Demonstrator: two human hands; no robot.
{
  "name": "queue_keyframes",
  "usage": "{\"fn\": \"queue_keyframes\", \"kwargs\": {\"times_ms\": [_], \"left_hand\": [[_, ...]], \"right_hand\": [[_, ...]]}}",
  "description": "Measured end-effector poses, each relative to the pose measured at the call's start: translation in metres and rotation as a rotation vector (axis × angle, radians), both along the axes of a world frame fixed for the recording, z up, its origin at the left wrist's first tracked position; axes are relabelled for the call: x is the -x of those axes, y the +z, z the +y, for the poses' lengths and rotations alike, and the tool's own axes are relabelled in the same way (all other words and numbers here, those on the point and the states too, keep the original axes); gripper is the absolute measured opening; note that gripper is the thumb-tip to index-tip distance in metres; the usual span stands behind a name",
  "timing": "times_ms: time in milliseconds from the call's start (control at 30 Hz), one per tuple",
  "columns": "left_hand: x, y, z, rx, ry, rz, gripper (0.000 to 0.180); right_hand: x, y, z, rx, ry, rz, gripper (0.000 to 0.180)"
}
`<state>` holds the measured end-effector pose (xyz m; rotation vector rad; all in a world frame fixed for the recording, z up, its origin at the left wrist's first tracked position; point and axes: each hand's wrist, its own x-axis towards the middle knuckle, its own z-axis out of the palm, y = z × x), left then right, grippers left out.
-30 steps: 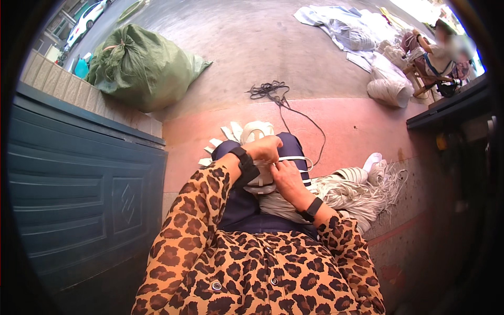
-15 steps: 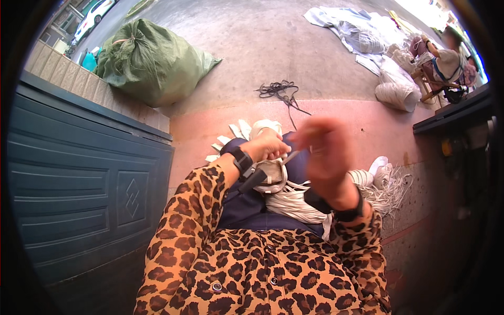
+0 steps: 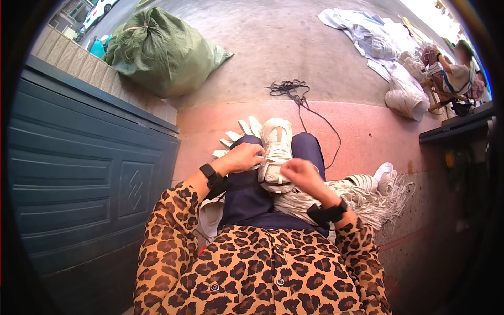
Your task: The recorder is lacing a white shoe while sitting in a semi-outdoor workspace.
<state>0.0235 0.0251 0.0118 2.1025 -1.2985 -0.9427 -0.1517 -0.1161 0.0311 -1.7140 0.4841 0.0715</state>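
Observation:
A cream-white sneaker rests between my knees, its toe pointing away from me. Pale laces cross its upper. My left hand is closed at the shoe's left side, pinching a white shoelace that stretches across the tongue. Over the right side of the shoe's opening, my right hand is curled closed, slightly blurred, at the other end of that lace; its fingertips are partly hidden. A bundle of loose white laces lies across my right thigh.
More white laces trail onto the floor at right. Several white shoe pieces stick out beyond my left knee. A black cord lies ahead. A green sack and a blue door stand left; a person sits far right.
My right hand has come down and nearer the shoe from a blurred, raised position. My left hand has shifted slightly left and down, and the whole shoe is now in sight.

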Motion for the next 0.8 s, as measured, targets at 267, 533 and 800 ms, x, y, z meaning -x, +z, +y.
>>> {"fn": "queue_keyframes", "kwargs": {"times_ms": [267, 533, 800], "left_hand": [[0.021, 0.006, 0.018, -0.002, -0.048, -0.307, 0.020], [0.040, -0.020, 0.023, 0.150, 0.156, -0.276, 0.018], [0.048, -0.017, 0.026, 0.033, 0.248, -0.429, 0.016]], "right_hand": [[-0.015, -0.044, 0.042, 0.652, -0.015, -0.083, 0.015], [-0.025, -0.044, 0.043, 1.075, 0.249, -0.109, 0.008], [-0.018, -0.031, 0.041, 1.348, 0.534, -0.233, 0.007]]}}
